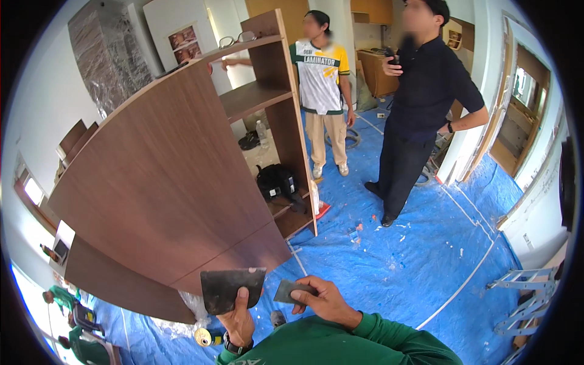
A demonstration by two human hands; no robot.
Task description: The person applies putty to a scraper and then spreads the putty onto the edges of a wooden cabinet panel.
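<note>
My left hand [238, 323] is closed on a wide, dark, flat spreader blade [220, 294], its thumb lying along the face. Beside it, my right hand [330, 302] pinches a smaller dark greenish spreader blade [285, 292] between thumb and fingers. The two blades are close together but apart. Just beyond them stands a large cabinet [173, 176] with a brown wood-grain side panel; neither blade touches it. Below my left hand, on the floor, sits a round tin [204, 337]. Any paste on the blades is too small to make out.
Blue sheeting [347, 267] covers the floor. Two people [322, 79] [420, 91] stand beyond the cabinet. A black bag [277, 181] rests inside the cabinet's shelving. At the right is a stepladder [523, 301]; at lower left are people in green [61, 297].
</note>
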